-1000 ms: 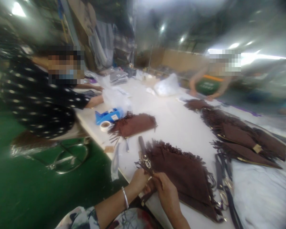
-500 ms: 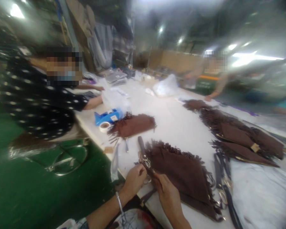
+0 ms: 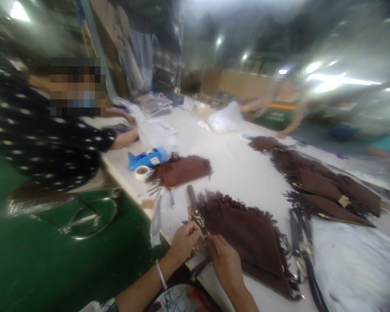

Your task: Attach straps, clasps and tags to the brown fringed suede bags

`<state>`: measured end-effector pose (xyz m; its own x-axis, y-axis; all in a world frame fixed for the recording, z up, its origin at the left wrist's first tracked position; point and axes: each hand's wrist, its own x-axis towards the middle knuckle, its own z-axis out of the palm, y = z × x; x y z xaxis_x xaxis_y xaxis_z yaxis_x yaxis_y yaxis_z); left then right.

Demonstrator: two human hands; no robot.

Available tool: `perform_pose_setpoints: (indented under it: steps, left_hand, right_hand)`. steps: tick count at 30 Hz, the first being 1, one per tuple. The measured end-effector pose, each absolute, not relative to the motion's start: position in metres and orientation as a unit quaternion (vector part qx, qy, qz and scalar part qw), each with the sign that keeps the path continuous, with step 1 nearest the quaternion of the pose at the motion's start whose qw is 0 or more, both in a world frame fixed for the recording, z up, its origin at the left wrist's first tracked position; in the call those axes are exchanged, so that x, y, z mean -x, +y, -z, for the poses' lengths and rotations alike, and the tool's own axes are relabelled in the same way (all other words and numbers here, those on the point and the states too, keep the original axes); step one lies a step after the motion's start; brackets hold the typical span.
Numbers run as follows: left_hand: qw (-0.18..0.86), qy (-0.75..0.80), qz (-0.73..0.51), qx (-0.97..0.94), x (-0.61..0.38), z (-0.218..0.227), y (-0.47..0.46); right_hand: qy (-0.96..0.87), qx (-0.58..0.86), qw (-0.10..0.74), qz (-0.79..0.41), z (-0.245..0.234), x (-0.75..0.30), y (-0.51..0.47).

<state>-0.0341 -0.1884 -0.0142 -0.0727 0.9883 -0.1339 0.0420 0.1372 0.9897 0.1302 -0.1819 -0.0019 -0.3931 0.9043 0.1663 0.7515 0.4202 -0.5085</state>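
Near the table's front edge lies a dark brown fringed bag, flap up, its fringe toward the far side. At its left corner is a brown strap with gold-coloured metal clasps. My left hand pinches at the strap just below those clasps, fingertips pressed together. Close beside it my right hand is also closed on the strap, thumb and forefinger at the bag's left side. Both sets of fingertips nearly meet; exactly what lies between them is partly hidden.
Another fringed bag, a blue tape dispenser and a tape roll lie ahead. On the right are stacked brown bags, loose straps and white sheeting. Co-workers stand or sit around the table.
My left fingertips have moved slightly right, closer to my right hand. My right fingers have drawn into a tighter pinch. The bag stays almost where it was.
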Motion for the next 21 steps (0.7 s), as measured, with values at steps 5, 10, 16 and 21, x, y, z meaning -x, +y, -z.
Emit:
perform_pose_setpoints:
  steps: [5, 10, 16, 21]
  left_hand:
    - [0.537, 0.567, -0.463, -0.419, 0.029, 0.014, -0.186]
    - [0.558, 0.566, -0.461, -0.394, 0.027, 0.013, -0.183]
    - [0.516, 0.558, -0.472, -0.446, 0.031, 0.01, -0.193]
    - [0.486, 0.569, -0.443, -0.494, 0.029, 0.02, -0.196]
  right_hand:
    - [-0.811, 0.513, 0.215, -0.181, 0.007, -0.129, -0.182]
    - [-0.802, 0.514, 0.228, -0.203, 0.015, -0.127, -0.183]
    - [-0.748, 0.52, 0.272, -0.31, 0.015, -0.132, -0.178]
    - [-0.702, 0.538, 0.279, -0.375, 0.01, -0.132, -0.175]
